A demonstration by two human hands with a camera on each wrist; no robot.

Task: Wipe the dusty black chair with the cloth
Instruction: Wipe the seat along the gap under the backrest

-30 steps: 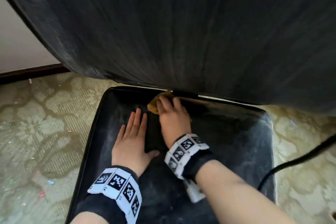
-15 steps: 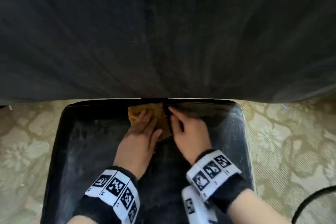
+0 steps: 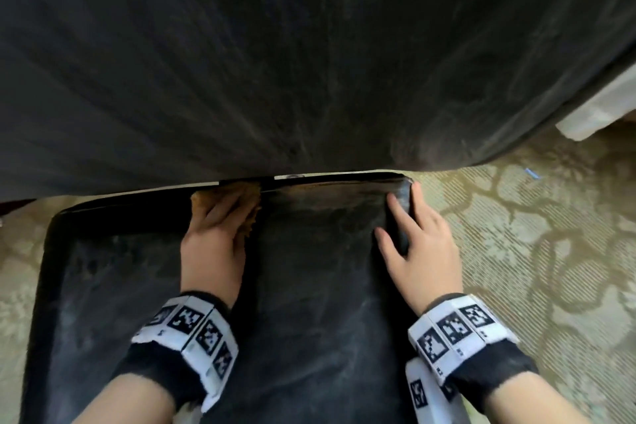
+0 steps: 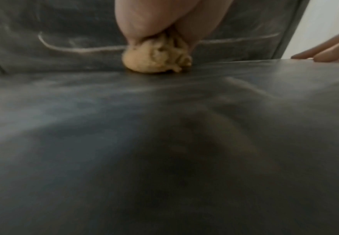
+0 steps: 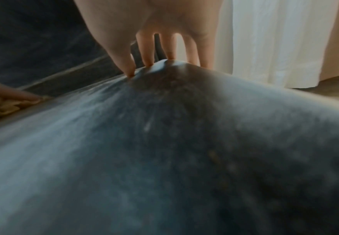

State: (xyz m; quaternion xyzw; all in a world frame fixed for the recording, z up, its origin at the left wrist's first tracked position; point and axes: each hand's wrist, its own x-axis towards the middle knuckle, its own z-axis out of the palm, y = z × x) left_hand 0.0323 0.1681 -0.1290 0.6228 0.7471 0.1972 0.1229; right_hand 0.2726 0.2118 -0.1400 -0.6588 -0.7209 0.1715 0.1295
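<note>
Head view: your left hand (image 3: 213,244) lies on the cloth (image 3: 225,198), fingers bent down over the yellow wad, pressing it into the back edge of the seat (image 3: 309,303) where the seat meets the backrest (image 3: 309,55). Your right hand (image 3: 425,248) is at the seat's back right corner, thumb on top, fingers wrapped over the side edge; that grip is closed on the seat. Dust streaks show grey on seat and backrest. Patterned floor (image 3: 533,251) on both sides. Tagged bands (image 3: 454,327) on both wrists. Left wrist view: the cloth (image 4: 156,57) is bunched into a ball between thumb and fingers (image 4: 132,20), touching the seat (image 4: 164,143) right at the foot of the backrest (image 4: 44,31); grip closed on cloth. Right fingers show far right. Right wrist view: fingertips (image 5: 129,68) dig into the raised seat corner (image 5: 168,68), puckering the cover. White curtain (image 5: 275,39) behind. Cloth edge at far left, under the other hand.
</note>
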